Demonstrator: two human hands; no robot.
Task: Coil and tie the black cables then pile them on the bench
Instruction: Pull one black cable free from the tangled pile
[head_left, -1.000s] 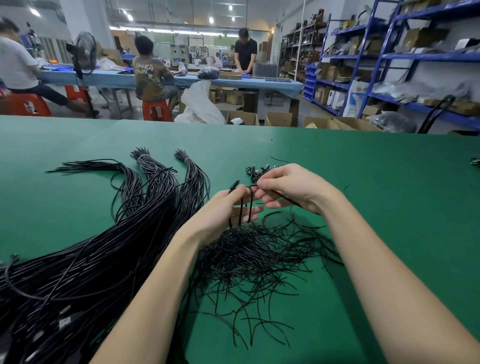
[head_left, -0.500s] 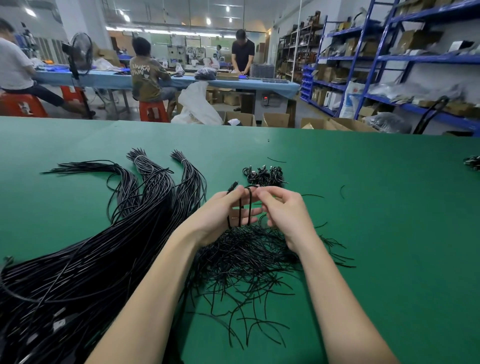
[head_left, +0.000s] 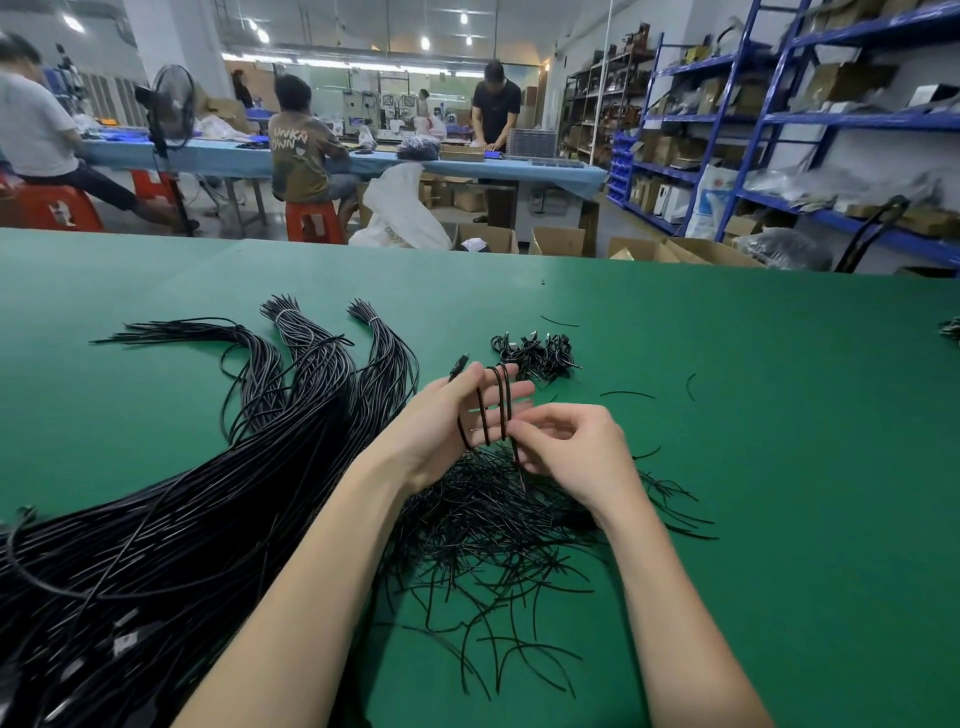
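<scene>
Green table (head_left: 753, 467) carries a loose heap of short black ties (head_left: 493, 535) nearest. Above it the left hand (head_left: 441, 431) holds a cable coil (head_left: 491, 405) looped around its straight, spread fingers; the right hand (head_left: 566, 452) has dropped from the coil's top and apparently pinches 1 tie, so tying comes next. Finished coils (head_left: 535, 353) lie beyond.

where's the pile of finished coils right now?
Head view: the pile of tied coils sits on the green bench, just beyond the left hand, right of the long cable bundles.
</scene>
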